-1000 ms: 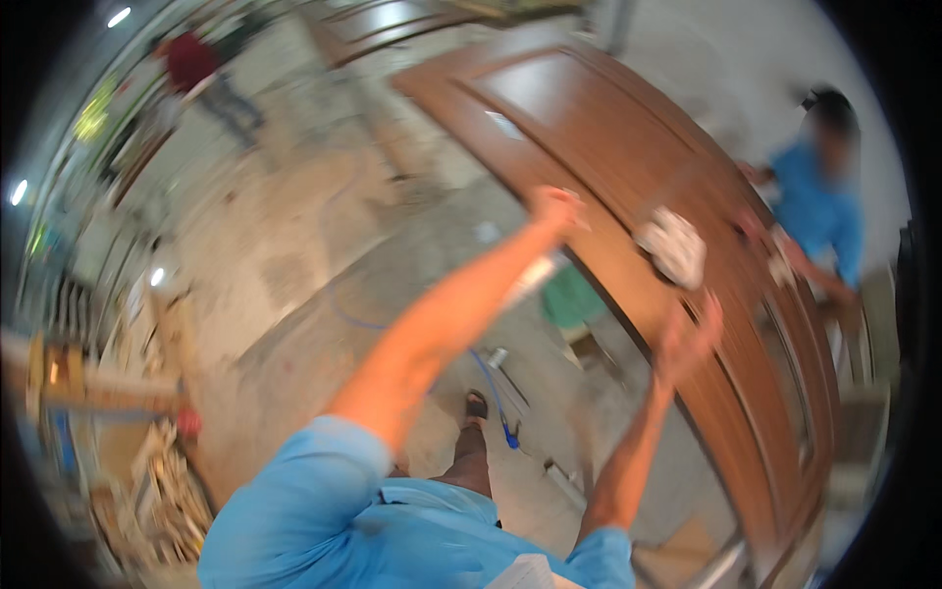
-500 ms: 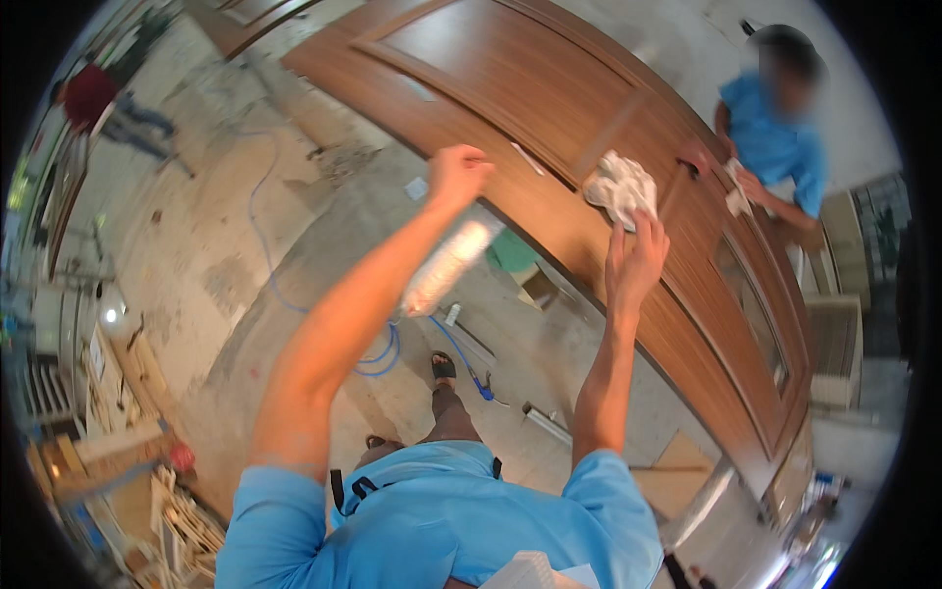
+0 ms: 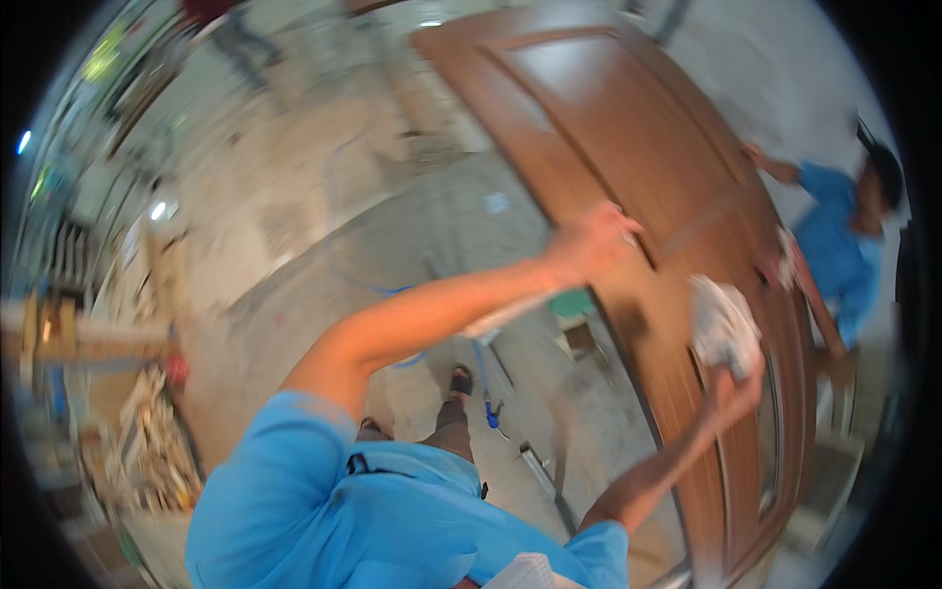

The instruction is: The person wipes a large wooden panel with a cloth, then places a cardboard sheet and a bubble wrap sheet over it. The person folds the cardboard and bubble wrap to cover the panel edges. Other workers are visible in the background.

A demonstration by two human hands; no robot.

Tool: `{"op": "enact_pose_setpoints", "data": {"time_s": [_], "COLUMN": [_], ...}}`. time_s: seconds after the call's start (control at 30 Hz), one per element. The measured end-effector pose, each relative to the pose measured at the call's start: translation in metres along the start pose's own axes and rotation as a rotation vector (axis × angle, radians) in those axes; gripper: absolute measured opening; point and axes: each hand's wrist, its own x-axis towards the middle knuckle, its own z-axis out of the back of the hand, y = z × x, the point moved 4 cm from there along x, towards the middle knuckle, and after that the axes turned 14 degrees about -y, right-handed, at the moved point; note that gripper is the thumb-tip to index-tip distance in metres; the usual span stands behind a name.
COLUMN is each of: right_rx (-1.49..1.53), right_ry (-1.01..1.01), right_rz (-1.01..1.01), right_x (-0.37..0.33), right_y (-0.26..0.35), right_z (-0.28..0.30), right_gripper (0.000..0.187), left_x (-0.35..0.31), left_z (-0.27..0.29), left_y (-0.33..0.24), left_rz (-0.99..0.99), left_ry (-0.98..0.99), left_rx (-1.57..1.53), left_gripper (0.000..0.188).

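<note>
White cloth [image 3: 724,319], one, bunched: lying over the brown panelled door [image 3: 667,187], directly beyond the right hand [image 3: 734,391], its longer axis pointing away from the fingers and slightly leftward. Right hand: closing around the cloth's near end, so being the nearer of the two; whether the cloth's underside is pressing on the wood, cannot tell. Left hand [image 3: 594,245]: hovering or resting at the door's near edge, well apart from the cloth on its left, fingers curling; blur is hiding whether anything is sitting in them. Door, one: running lengthwise from far left to near right, its long near edge passing beneath the left hand. Open room: bare door surface lying between the hands and along the far-left panel. Limits: raised mouldings bordering the panels; across the door, a co-worker in a blue shirt [image 3: 834,236] standing at the far edge, close to the cloth's right side. Below the near edge: a green object [image 3: 572,304], partly showing.
</note>
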Motion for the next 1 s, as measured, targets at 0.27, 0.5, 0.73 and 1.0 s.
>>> {"op": "enact_pose_setpoints", "data": {"time_s": [0.27, 0.5, 0.73, 1.0], "right_rx": [0.422, 0.613, 0.074, -0.918], "right_ry": [0.707, 1.414, 0.569, -0.268], "right_rz": [0.013, 0.047, 0.152, 0.212], "right_x": [-0.109, -0.297, -0.239, -0.082], "right_y": [0.133, 0.262, 0.189, 0.046], "right_z": [-0.172, -0.325, -0.399, -0.234], "right_gripper": [0.022, 0.022, 0.007, 0.013], "left_x": [-0.103, -0.272, -0.439, -0.467], "left_z": [0.180, 0.384, 0.576, 0.706], "left_y": [-0.040, 0.037, 0.104, 0.243], "left_rz": [0.547, 0.846, 1.137, 1.418], "left_ry": [0.171, -0.583, -0.846, -0.821], "left_rx": [-0.505, -0.300, -0.071, -0.028], "left_gripper": [0.052, 0.034, 0.043, 0.043]}}
